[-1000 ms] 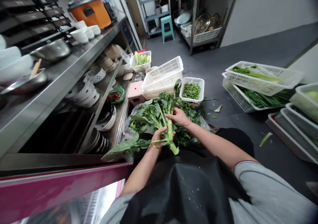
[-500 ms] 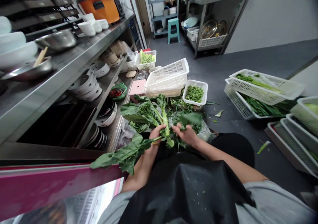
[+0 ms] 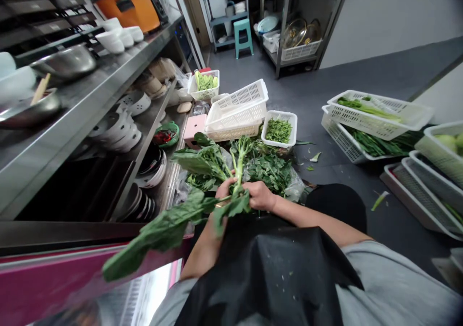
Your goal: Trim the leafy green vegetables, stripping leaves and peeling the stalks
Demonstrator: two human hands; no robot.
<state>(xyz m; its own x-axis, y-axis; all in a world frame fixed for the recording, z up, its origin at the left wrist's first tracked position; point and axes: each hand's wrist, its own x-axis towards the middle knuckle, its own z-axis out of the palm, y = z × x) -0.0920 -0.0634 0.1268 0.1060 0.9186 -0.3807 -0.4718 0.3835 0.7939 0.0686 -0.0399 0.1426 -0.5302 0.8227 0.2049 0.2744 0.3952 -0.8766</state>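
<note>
My left hand (image 3: 224,191) is closed around a thick, pale-green leafy vegetable stalk (image 3: 239,168), held upright over my lap. My right hand (image 3: 259,195) is closed against the lower part of the same stalk, its fingertips hidden behind it. A long leaf (image 3: 162,227) trails from my left hand down to the lower left, over my forearm. Another leaf (image 3: 233,210) hangs below both hands. Broad leaves (image 3: 197,162) and stems spread out beyond my left hand. Just past my right hand lies a pile of loose greens (image 3: 271,171) on clear plastic.
Ahead stand a white tub of cut greens (image 3: 278,129), stacked white baskets (image 3: 237,109) and a pink stool (image 3: 195,127). A steel shelf (image 3: 119,75) with bowls runs along the left. Baskets of vegetables (image 3: 376,118) stand at right on the grey floor.
My right hand has moved left and in to the stalk; the leaf it held out to the right no longer shows there. The long leaf swings further down left. The view has shifted slightly.
</note>
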